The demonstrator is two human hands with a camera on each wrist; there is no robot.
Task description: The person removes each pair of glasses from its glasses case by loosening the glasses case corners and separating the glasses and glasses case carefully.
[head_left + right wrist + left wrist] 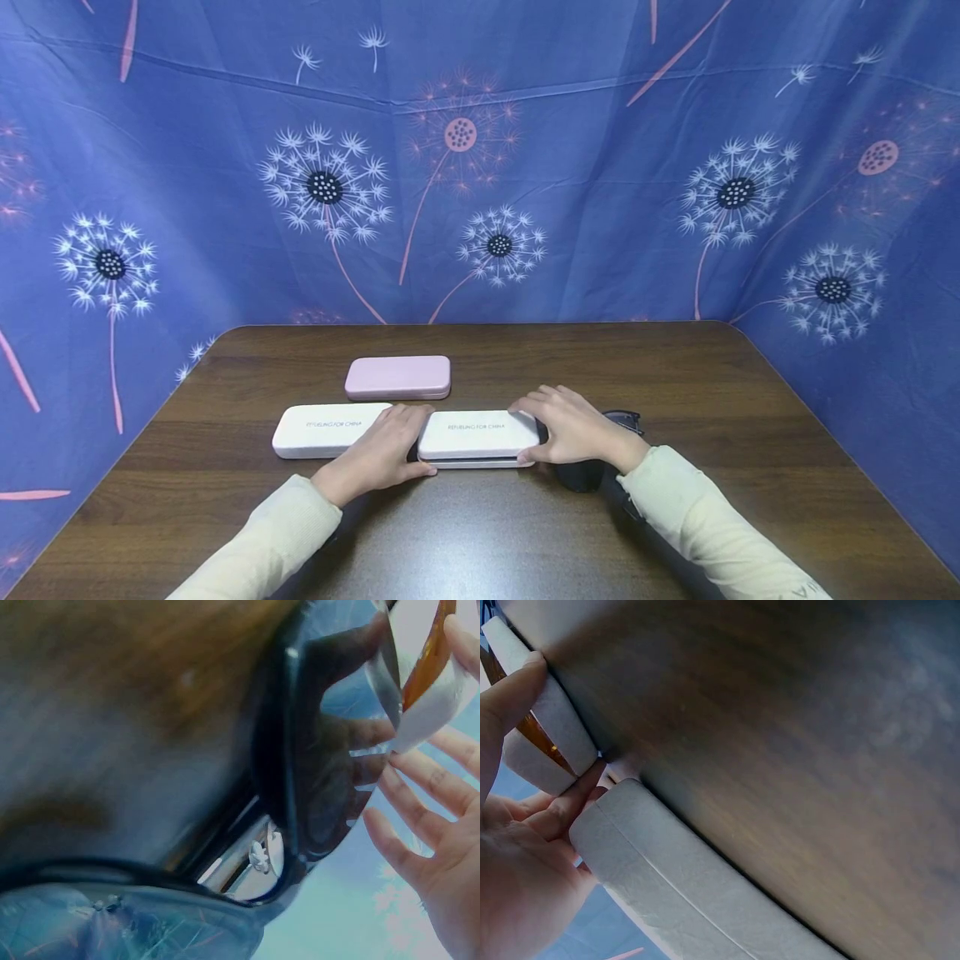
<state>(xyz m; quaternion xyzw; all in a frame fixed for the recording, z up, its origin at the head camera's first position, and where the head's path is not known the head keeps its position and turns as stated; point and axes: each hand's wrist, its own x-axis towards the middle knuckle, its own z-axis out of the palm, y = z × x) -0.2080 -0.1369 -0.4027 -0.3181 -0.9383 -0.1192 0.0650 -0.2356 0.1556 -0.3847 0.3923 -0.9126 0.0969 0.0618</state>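
A white glasses case point(480, 440) with lettering on its lid lies on the table, held at its two ends. My left hand point(384, 450) grips its left end, thumb at the front and fingers toward the back. My right hand point(572, 429) grips the right end in the same manner. The lid stands slightly apart from the base; in the left wrist view an orange-brown lining point(538, 741) shows in the gap. Dark sunglasses point(112, 919) lie beneath and beside my right wrist, partly hidden by it in the head view.
A second white case point(318, 427), its lid down, lies just left of the held one, partly behind my left hand. Farther back sits a pink case point(397, 377). The brown wooden table point(675, 358) meets a blue dandelion-print cloth point(600, 167) behind it.
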